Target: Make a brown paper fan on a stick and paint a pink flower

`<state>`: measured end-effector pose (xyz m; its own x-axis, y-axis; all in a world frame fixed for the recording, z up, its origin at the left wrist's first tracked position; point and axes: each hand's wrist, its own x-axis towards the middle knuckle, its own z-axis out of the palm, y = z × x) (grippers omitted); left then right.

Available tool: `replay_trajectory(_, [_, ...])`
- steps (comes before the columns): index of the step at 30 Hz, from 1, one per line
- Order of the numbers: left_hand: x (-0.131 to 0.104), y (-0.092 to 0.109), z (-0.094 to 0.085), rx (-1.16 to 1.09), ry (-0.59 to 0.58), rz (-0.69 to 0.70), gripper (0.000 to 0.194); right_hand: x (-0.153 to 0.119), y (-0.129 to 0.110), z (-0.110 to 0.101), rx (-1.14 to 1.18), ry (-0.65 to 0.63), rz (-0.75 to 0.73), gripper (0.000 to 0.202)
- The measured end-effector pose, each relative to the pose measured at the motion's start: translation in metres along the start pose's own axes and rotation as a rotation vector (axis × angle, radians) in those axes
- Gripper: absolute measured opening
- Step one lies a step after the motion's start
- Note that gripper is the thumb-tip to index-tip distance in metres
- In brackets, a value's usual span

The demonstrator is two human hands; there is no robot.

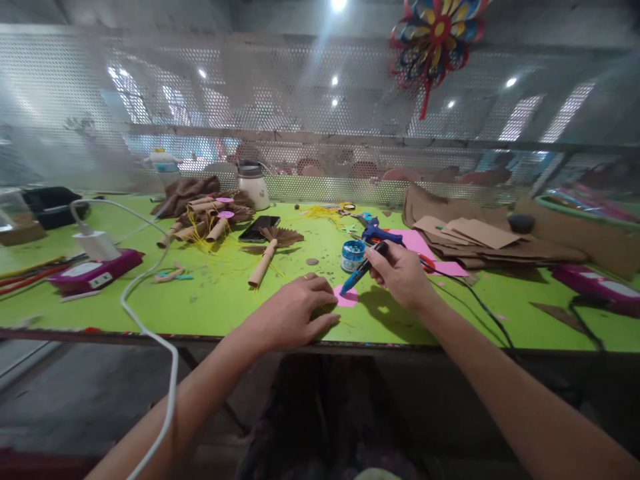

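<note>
My right hand point(400, 272) grips a marker pen point(357, 277), blue towards the tip and dark at the top end. The pen leans down to the left, its tip at a small pink paper piece point(349, 297) on the green table. My left hand point(306, 308) rests on the table with fingers stretched and thumb apart; its fingertips reach the paper's left edge. Just behind the pen stands a small jar with a blue rim point(353, 255). A brown paper piece with a rolled stem and pleated fan point(270, 255) lies beyond my left hand.
Several rolled brown paper pieces point(207, 220) lie back left near a black phone point(259, 229) and a lidded white jug point(253, 185). A blue glue gun point(377, 233) and brown paper sheets point(480, 240) lie to the right. A white cable point(135, 307) crosses the front left edge.
</note>
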<state>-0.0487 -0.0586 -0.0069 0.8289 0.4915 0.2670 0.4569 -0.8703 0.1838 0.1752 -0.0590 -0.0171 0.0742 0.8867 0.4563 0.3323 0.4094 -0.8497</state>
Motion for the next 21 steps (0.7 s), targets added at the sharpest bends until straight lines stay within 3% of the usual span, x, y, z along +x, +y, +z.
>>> replay_trajectory(6, [0.000,0.000,0.000,0.002,-0.005,-0.013,0.032,0.004,0.001,0.001,-0.027,0.029,0.007,0.036])
replay_trajectory(14, [-0.001,0.000,-0.001,-0.001,-0.004,-0.010,0.033,0.001,0.002,-0.008,-0.110,0.173,-0.043,0.034])
replay_trajectory(17, [-0.001,0.000,-0.001,-0.006,-0.008,0.001,0.032,0.000,0.000,-0.008,-0.059,0.242,-0.047,0.031])
replay_trajectory(21, [-0.001,0.000,-0.001,-0.010,0.002,0.002,0.031,0.000,-0.001,-0.006,0.005,0.228,-0.045,0.030])
